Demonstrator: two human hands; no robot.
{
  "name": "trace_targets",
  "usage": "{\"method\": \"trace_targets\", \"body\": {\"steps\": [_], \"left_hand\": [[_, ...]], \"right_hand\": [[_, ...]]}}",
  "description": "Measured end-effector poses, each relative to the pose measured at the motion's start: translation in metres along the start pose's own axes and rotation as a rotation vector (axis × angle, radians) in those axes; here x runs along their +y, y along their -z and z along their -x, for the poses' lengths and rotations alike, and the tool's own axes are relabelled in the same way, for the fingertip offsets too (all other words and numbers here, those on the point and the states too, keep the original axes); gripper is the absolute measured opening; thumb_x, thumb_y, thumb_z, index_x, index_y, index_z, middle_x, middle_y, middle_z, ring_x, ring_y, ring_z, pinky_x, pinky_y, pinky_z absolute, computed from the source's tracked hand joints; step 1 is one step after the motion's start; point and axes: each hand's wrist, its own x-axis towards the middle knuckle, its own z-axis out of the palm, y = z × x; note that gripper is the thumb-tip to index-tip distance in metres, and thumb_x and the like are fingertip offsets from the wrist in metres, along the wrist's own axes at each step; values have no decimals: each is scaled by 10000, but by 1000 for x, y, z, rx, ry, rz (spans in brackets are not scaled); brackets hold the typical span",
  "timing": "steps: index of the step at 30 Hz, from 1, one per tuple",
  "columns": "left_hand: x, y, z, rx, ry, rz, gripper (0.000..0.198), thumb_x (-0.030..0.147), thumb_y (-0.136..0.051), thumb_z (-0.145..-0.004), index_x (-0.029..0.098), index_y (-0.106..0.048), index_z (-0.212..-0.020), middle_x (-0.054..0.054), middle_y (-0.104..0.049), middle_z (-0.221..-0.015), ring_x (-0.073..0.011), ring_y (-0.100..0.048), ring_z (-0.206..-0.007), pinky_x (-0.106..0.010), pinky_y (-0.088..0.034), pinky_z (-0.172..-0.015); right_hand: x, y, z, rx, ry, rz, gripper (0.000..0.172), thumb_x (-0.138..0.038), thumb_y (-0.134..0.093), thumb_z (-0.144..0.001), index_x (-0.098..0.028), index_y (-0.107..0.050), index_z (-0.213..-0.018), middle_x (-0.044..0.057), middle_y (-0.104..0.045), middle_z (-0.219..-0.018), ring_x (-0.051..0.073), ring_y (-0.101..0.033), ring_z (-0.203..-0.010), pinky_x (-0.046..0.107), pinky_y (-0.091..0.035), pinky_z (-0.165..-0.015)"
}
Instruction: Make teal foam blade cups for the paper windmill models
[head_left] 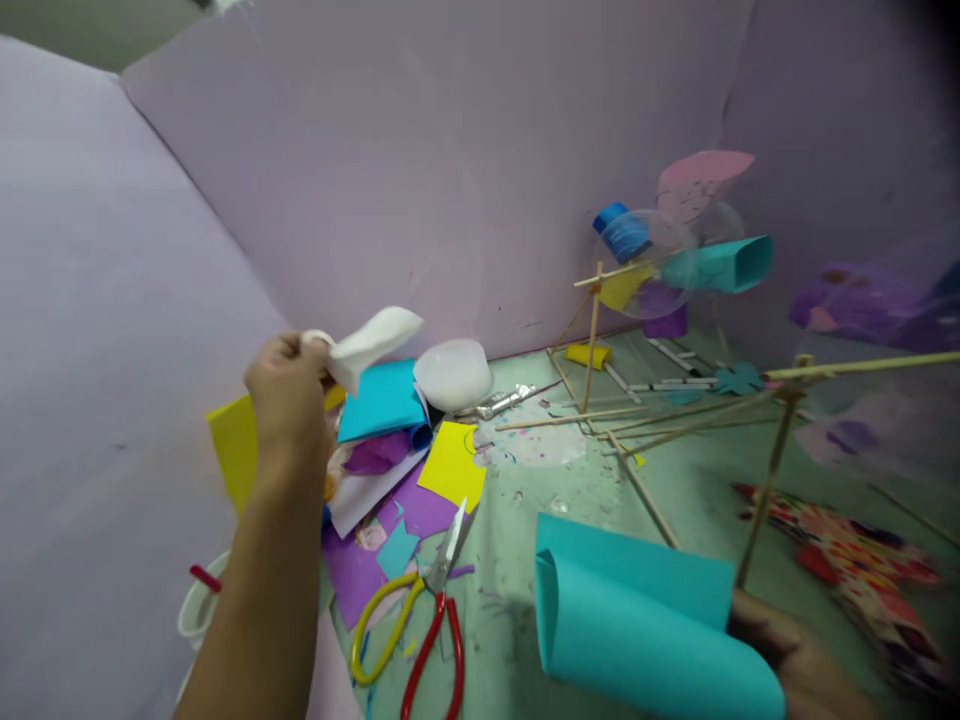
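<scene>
My left hand (pixel 289 385) is raised over the pile of coloured paper, its fingers closed on a white, limp-looking piece (pixel 377 338) whose exact kind I cannot make out. At the lower right, my right hand (pixel 795 655) grips the end of a turquoise paper sheet (pixel 637 610), curled over into a loose roll. Its fingers are partly hidden by the paper. Scissors (pixel 442 580) with one yellow and one red handle lie half open between my hands. Beneath my left hand are a blue sheet (pixel 381 402), a yellow piece (pixel 453 462) and purple scraps (pixel 349 575).
A thin wooden stick frame (pixel 592 350) stands at the right, bearing paper rolls and a clear plastic disc (pixel 652 262). A nearer stick post (pixel 772 480) rises beside my right hand. A white bowl-like piece (pixel 454 374) and crumpled foil (pixel 510 400) lie near the back wall.
</scene>
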Motion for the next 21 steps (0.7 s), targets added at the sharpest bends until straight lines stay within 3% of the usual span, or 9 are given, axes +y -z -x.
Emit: {"method": "trace_targets", "body": {"steps": [2,5,6,8,10,12,16,21], "left_hand": [[-16,17,68,-379,83,-46,83,227,-591,-700,167,-578,-756,59,-503,-561,-92,-488,-510,-215,-436,-510],[-51,42,162,-798,193,-218,116,200,-593,-634,185,-582,-749,13,-590,-640,-143,-552,-580,-240,-441,-515],[-61,47,185,-895,150,-286,222,154,-575,-628,192,-609,-844,-23,-646,-798,-174,-600,-704,-268,-478,-606],[-77,53,216,-1031,-35,-386,463,110,-542,-650,215,-581,-1100,-86,-602,-1141,-226,-599,-956,-322,-483,-778],[-86,53,227,-1131,-156,-490,464,87,-483,-707,229,-567,-1140,-98,-573,-1187,-225,-599,-985,-321,-472,-801],[-90,52,227,-1179,-233,-568,376,75,-433,-749,227,-604,-1048,-83,-623,-1037,-202,-622,-896,-292,-468,-747],[-95,52,223,-1120,-371,-702,227,130,-397,-811,201,-605,-867,-63,-645,-825,-191,-617,-782,-280,-432,-670],[-101,51,224,-1075,-361,-819,206,188,-381,-827,187,-579,-769,-74,-643,-729,-230,-617,-661,-312,-374,-571]], "right_hand": [[-10,-7,8,44,54,-136,419,-95,-703,-412,-308,-780,-766,36,-763,-818,336,-704,-769,356,-577,-665],[-14,-10,14,45,91,-264,440,-126,-719,-447,-272,-769,-859,48,-758,-890,324,-694,-844,348,-566,-703],[-13,-10,15,28,99,-277,443,-118,-726,-448,-259,-767,-866,52,-757,-889,319,-692,-852,343,-563,-710],[-11,-9,15,-5,126,-275,436,-106,-735,-461,-239,-762,-876,58,-755,-889,311,-685,-875,341,-556,-728],[-8,-9,15,-20,162,-244,402,-128,-742,-503,-223,-755,-894,64,-752,-900,305,-676,-902,346,-553,-741],[-7,-10,15,-35,181,-199,378,-157,-751,-535,-211,-748,-910,71,-749,-911,303,-673,-906,352,-555,-739],[-5,-10,15,-24,191,-205,402,-177,-781,-529,-218,-738,-927,61,-746,-924,290,-684,-860,348,-566,-703],[-4,-8,14,-3,205,-250,405,-159,-790,-525,-246,-740,-918,40,-747,-922,278,-687,-860,329,-565,-698]]}}
